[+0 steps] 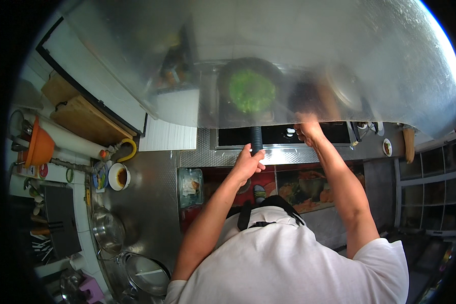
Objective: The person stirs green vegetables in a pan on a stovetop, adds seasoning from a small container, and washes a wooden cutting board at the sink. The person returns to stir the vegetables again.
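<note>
My left hand (248, 163) is wrapped around the black handle (256, 138) of a wok or deep pan (233, 70) on the stove. Chopped green food (252, 91) fills the middle of the pan, blurred by the hazy see-through range hood panel (220, 30) in front of it. My right hand (307, 128) is closed at the panel's lower edge, to the right of the pan. From it a faint thin utensil (287, 110) seems to run towards the food; its tip and kind are hidden by the haze. Below both hands lies the black glass gas hob (235, 136).
A stove knob (290, 132) sits between my hands. On the left steel counter (148, 190) stand a white bowl with brown sauce (118, 176), a steel pot (107, 230) and a sink basin (146, 275). A small dish (387, 147) lies at right. Wooden cutting boards (87, 117) lean at left.
</note>
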The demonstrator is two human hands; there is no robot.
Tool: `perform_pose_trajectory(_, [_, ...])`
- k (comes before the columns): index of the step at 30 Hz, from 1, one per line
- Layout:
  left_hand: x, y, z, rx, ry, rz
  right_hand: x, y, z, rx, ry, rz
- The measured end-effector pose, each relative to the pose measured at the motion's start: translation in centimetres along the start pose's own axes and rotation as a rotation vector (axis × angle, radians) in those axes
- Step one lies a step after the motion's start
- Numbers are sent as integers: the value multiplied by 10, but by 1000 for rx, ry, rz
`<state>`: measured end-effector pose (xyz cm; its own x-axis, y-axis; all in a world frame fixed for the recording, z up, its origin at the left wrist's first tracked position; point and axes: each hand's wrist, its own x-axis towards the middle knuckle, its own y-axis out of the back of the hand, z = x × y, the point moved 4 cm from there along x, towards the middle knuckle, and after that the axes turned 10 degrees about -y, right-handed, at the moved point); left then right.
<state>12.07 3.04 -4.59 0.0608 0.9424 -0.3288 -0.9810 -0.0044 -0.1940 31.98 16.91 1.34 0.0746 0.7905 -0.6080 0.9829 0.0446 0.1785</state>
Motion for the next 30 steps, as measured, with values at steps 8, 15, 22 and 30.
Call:
perform_pose_trajectory(8, [-2, 0, -1, -37, 29, 13, -3, 14, -6, -172, 44, -51])
perform_pose_trajectory(15, [16, -1, -12, -118, 49, 25, 18, -2, 19, -241, 131, -16])
perform_pose_trajectory(22, [46, -16, -13, -212, 74, 9, 106, -5, 58, -892, 559, 72])
perform_pose_trajectory(30, [52, -9, -22, -155, 52, 45, -9, -12, 4, -759, 327, 255])
